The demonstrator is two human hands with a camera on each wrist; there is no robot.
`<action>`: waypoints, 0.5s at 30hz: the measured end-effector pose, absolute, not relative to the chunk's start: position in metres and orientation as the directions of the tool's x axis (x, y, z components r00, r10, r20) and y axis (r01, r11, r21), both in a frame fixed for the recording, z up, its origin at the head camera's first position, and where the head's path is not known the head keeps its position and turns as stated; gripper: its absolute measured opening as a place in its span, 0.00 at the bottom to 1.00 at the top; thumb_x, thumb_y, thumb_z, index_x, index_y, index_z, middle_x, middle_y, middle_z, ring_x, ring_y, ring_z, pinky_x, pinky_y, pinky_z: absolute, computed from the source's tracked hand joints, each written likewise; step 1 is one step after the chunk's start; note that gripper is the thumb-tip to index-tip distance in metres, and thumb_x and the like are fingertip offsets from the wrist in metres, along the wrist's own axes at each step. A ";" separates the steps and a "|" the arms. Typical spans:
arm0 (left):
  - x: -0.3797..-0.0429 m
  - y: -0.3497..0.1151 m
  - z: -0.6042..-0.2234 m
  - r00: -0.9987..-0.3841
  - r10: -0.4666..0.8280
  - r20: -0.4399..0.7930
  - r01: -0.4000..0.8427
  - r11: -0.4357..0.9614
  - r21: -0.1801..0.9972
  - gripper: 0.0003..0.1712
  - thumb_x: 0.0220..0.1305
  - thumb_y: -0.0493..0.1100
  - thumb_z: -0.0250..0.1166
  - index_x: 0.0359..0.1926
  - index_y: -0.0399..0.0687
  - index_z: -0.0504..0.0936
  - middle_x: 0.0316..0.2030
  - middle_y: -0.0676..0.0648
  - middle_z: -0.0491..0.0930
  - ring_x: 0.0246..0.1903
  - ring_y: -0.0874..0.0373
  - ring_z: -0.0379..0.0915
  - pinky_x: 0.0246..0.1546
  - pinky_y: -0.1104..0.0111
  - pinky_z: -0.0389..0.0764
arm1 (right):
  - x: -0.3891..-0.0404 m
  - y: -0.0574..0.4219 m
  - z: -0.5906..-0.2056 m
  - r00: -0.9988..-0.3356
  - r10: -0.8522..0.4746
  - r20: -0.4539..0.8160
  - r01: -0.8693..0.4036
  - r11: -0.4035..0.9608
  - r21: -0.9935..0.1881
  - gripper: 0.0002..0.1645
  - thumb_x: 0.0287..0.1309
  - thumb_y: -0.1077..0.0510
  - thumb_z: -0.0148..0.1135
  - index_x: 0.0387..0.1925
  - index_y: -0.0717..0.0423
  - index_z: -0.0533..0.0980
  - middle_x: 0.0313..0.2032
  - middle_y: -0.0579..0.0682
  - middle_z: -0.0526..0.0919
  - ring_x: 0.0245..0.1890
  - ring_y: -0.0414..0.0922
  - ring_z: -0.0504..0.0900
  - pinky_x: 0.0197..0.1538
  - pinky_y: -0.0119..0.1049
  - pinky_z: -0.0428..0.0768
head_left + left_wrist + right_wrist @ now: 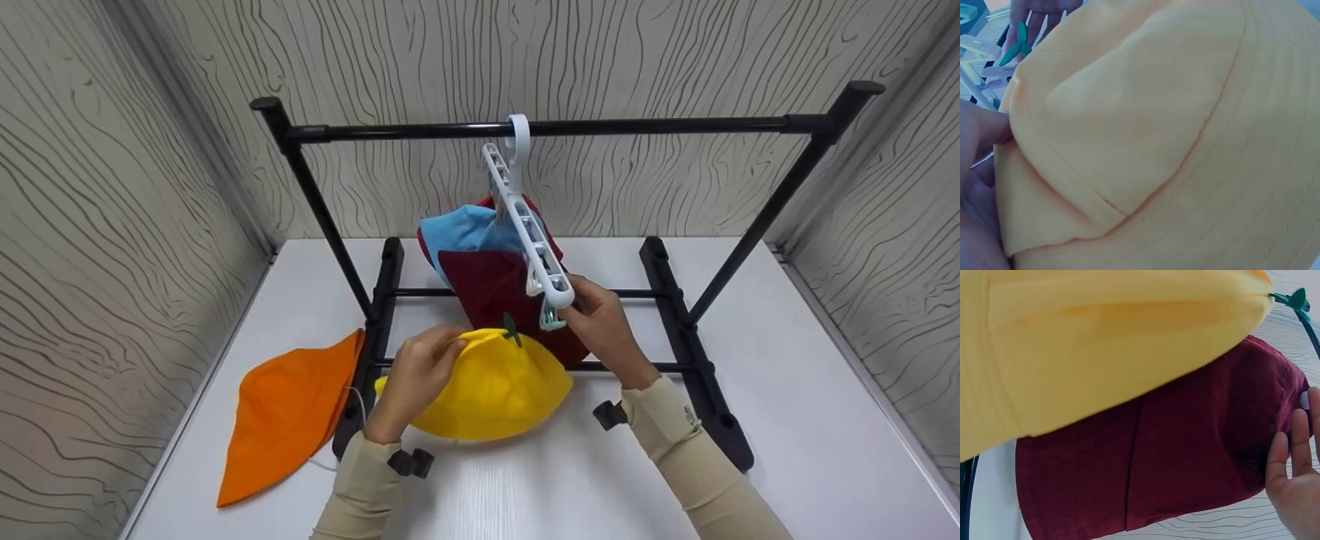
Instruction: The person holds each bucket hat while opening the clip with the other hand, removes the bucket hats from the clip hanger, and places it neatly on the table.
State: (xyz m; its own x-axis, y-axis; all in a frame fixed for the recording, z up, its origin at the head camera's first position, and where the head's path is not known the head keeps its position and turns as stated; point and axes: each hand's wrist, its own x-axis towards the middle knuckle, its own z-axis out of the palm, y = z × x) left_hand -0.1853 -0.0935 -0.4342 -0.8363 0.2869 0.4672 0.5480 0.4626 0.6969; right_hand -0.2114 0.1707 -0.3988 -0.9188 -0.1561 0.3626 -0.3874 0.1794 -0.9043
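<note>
My left hand (420,375) pinches a yellow bucket hat (495,394) by its crown, near the green leaf-shaped tab (512,330) on top. The hat's brim hangs low in front of the rack. In the left wrist view, its folded crown (1129,124) fills most of the frame. My right hand (606,330) is at the front end of a white clip hanger (525,225), thumb and forefinger at a pale green clip (553,315). In the right wrist view, its other fingers (1300,444) extend beside a dark red hat (1185,461).
The hanger hooks over the black rack's top bar (645,126). Under it hangs the dark red hat with its light blue lining (469,229) showing. An orange hat (292,409) with a white cord lies on the white table (810,390), left of the rack's foot. Wood-patterned walls enclose the table.
</note>
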 end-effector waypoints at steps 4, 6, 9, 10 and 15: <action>-0.186 -0.102 -0.437 -0.838 0.272 0.474 0.546 0.441 0.712 0.11 0.68 0.42 0.58 0.44 0.43 0.83 0.40 0.49 0.85 0.38 0.61 0.80 0.45 0.72 0.82 | -0.212 0.170 -0.400 -0.920 -0.145 0.365 -0.388 0.195 -0.901 0.26 0.57 0.76 0.53 0.58 0.65 0.73 0.58 0.58 0.78 0.53 0.38 0.78 0.61 0.31 0.72; -0.186 -0.106 -0.439 -0.842 0.261 0.472 0.539 0.445 0.715 0.11 0.68 0.42 0.58 0.44 0.43 0.83 0.41 0.49 0.85 0.38 0.61 0.80 0.46 0.72 0.82 | -0.212 0.170 -0.401 -0.923 -0.134 0.361 -0.382 0.207 -0.901 0.27 0.56 0.77 0.52 0.58 0.65 0.73 0.58 0.58 0.78 0.52 0.37 0.77 0.62 0.32 0.72; -0.185 -0.112 -0.441 -0.854 0.240 0.461 0.518 0.455 0.724 0.11 0.67 0.43 0.59 0.45 0.44 0.83 0.42 0.49 0.85 0.39 0.62 0.80 0.47 0.72 0.81 | -0.213 0.170 -0.401 -0.929 -0.122 0.349 -0.368 0.221 -0.903 0.28 0.55 0.77 0.52 0.59 0.65 0.73 0.58 0.58 0.78 0.52 0.37 0.77 0.63 0.34 0.71; -0.185 -0.114 -0.441 -0.857 0.234 0.459 0.513 0.458 0.726 0.11 0.67 0.43 0.59 0.45 0.44 0.83 0.42 0.49 0.85 0.39 0.62 0.80 0.47 0.72 0.81 | -0.213 0.170 -0.401 -0.931 -0.119 0.346 -0.365 0.222 -0.904 0.27 0.55 0.77 0.52 0.59 0.65 0.73 0.58 0.58 0.78 0.52 0.38 0.77 0.63 0.34 0.71; -0.183 -0.122 -0.442 -0.868 0.206 0.452 0.492 0.476 0.729 0.11 0.67 0.42 0.59 0.46 0.44 0.83 0.43 0.49 0.85 0.40 0.62 0.81 0.48 0.70 0.82 | -0.212 0.169 -0.401 -0.934 -0.123 0.336 -0.355 0.205 -0.912 0.27 0.57 0.76 0.54 0.59 0.65 0.73 0.57 0.57 0.78 0.51 0.39 0.77 0.62 0.31 0.72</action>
